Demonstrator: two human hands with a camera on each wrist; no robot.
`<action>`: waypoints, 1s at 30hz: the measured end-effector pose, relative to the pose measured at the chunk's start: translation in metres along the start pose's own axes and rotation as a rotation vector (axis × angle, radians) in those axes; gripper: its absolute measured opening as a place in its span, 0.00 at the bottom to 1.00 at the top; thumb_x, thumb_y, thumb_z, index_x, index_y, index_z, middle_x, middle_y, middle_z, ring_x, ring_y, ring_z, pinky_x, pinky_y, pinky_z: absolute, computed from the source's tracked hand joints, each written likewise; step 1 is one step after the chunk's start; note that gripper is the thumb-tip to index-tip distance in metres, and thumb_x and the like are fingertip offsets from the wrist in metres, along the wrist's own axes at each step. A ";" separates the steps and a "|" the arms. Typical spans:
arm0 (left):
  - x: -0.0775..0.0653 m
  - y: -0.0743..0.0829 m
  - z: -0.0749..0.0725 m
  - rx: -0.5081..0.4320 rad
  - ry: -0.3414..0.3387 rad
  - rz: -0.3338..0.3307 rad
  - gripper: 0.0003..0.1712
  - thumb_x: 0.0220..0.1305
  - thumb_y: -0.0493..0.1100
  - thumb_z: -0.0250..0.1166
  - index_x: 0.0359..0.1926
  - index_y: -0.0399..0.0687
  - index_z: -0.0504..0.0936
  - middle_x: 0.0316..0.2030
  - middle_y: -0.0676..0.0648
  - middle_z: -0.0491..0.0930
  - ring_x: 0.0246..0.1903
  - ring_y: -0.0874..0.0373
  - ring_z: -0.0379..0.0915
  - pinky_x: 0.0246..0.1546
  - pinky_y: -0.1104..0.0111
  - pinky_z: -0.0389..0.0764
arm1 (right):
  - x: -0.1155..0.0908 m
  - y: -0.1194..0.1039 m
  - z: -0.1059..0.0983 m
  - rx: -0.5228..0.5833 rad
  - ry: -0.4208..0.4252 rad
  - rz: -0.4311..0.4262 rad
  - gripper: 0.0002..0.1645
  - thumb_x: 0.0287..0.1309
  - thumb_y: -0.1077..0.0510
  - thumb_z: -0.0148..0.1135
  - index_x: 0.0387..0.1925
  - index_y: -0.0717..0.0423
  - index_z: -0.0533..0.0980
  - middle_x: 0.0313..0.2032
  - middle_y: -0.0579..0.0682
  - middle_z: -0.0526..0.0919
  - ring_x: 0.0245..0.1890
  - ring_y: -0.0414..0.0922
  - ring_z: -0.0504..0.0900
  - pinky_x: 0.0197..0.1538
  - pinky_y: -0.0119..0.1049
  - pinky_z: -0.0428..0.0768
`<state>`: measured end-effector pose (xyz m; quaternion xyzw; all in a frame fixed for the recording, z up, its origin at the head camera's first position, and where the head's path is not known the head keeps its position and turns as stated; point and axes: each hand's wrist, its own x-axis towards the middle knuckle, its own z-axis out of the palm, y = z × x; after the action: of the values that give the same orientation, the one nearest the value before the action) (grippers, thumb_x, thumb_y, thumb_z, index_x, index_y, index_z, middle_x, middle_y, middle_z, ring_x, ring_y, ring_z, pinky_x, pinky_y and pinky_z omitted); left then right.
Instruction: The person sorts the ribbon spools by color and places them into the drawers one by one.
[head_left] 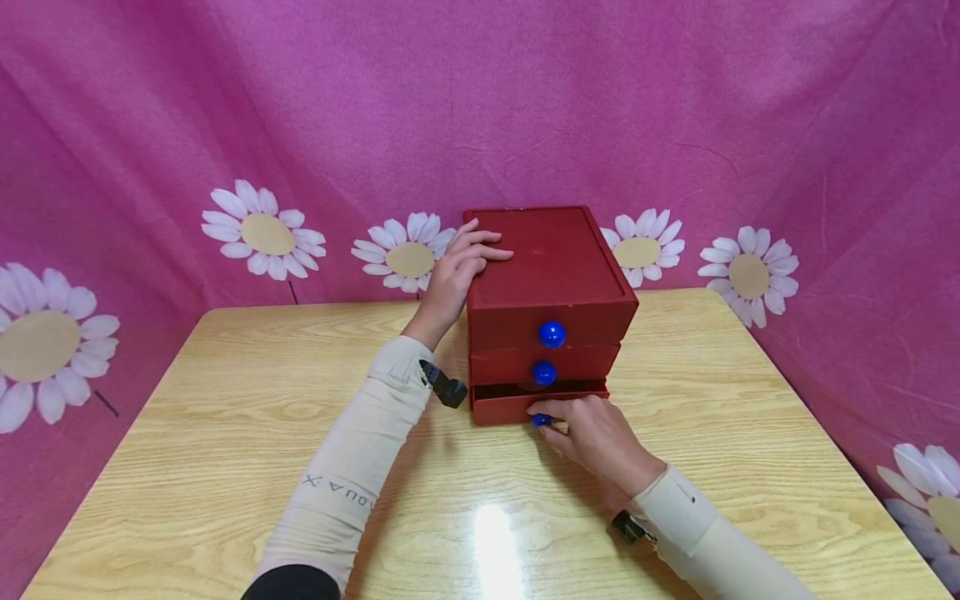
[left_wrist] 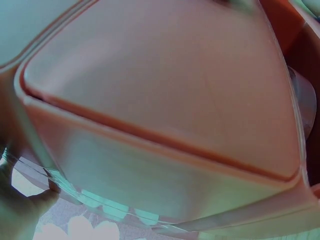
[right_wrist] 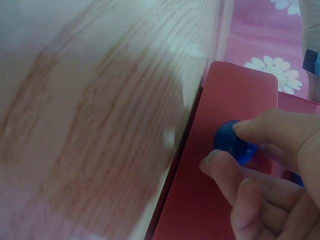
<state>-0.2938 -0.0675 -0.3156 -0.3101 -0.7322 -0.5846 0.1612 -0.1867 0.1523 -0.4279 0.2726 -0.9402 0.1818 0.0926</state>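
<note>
A red three-drawer box [head_left: 551, 258] stands on the wooden table, a round blue knob on each drawer front. Its bottom drawer [head_left: 498, 408] is pulled out a little, with a dark gap showing above its front. My right hand [head_left: 596, 433] pinches the blue knob [right_wrist: 232, 141] of that drawer between thumb and fingers. Across the box's top left edge rests my left hand [head_left: 457, 271], fingers extended over the lid. In the left wrist view a pale, rounded thing [left_wrist: 304, 97] shows inside a red opening at the right; its kind is unclear.
Above the bottom drawer, the top knob [head_left: 552, 334] and middle knob [head_left: 543, 372] sit on closed drawers. A pink cloth [head_left: 480, 100] with white daisies hangs behind the table [head_left: 247, 433] and along its sides.
</note>
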 end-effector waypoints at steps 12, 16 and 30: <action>-0.001 0.001 0.000 0.001 -0.005 0.007 0.20 0.63 0.28 0.45 0.46 0.28 0.83 0.58 0.33 0.71 0.71 0.43 0.46 0.71 0.63 0.44 | 0.001 0.001 0.000 0.012 0.004 -0.008 0.15 0.50 0.56 0.72 0.43 0.45 0.85 0.36 0.42 0.86 0.22 0.34 0.71 0.25 0.27 0.71; -0.001 0.001 0.000 -0.004 -0.005 0.009 0.20 0.64 0.28 0.45 0.46 0.28 0.83 0.58 0.33 0.71 0.71 0.43 0.45 0.71 0.63 0.44 | 0.002 0.001 0.001 0.010 0.002 -0.006 0.15 0.51 0.56 0.72 0.43 0.45 0.85 0.35 0.42 0.86 0.21 0.34 0.71 0.26 0.27 0.71; -0.001 0.001 0.000 0.012 -0.002 -0.013 0.21 0.64 0.29 0.45 0.46 0.27 0.82 0.59 0.34 0.71 0.71 0.45 0.46 0.71 0.64 0.44 | 0.008 0.003 0.003 -0.014 0.019 -0.024 0.16 0.51 0.57 0.72 0.44 0.46 0.85 0.36 0.43 0.86 0.24 0.34 0.76 0.29 0.29 0.76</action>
<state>-0.2928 -0.0679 -0.3151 -0.3049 -0.7377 -0.5811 0.1587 -0.1949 0.1496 -0.4296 0.2816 -0.9372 0.1765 0.1059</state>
